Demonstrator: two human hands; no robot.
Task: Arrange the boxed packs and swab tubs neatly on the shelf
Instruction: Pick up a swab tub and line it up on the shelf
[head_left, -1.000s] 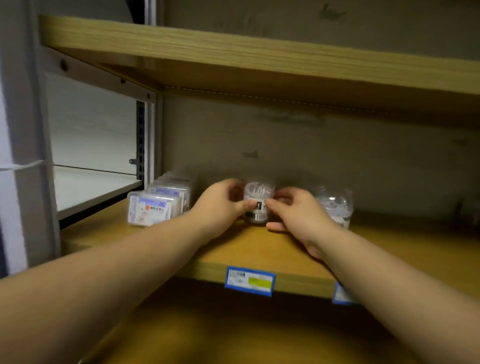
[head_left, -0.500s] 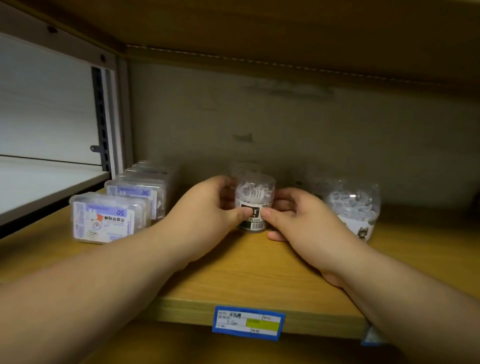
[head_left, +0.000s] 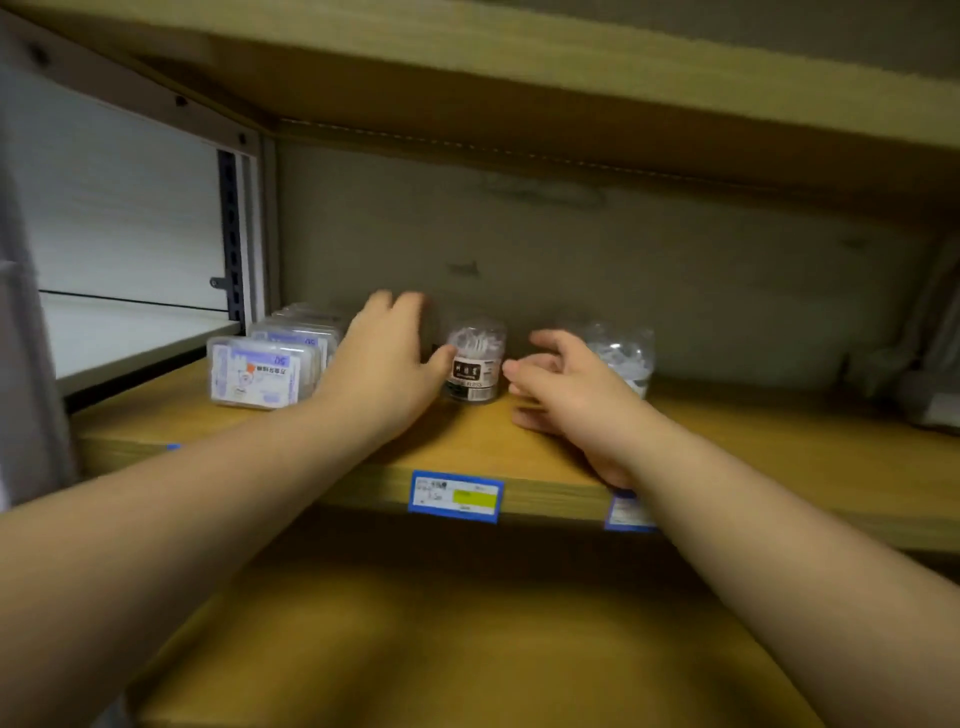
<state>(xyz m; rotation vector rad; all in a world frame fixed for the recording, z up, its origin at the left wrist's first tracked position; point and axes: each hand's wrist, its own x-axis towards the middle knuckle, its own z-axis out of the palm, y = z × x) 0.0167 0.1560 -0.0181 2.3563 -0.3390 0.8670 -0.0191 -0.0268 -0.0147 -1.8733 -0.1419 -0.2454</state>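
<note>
A small clear tub (head_left: 475, 364) with a black label stands upright on the wooden shelf (head_left: 467, 447), near the back wall. My left hand (head_left: 387, 364) is just left of it with fingers spread; its thumb tip is at the tub's side and its fingers reach toward the back. My right hand (head_left: 558, 384) hovers to the tub's right, fingers apart and holding nothing, with a small gap to the tub. A second clear tub (head_left: 623, 351) stands behind my right hand. A row of clear boxed packs (head_left: 260, 371) runs from front to back at the left.
Blue price labels (head_left: 455, 496) (head_left: 626, 512) are fixed on the shelf's front edge. An upper shelf board (head_left: 519, 78) hangs low overhead. A metal upright (head_left: 231, 234) bounds the left side. A blurred grey object (head_left: 930, 400) lies at the far right.
Both hands have let go of the black-labelled tub, which now stands alone. My left hand lifted toward the back and my right hand drew away to the right. The camera moved back.
</note>
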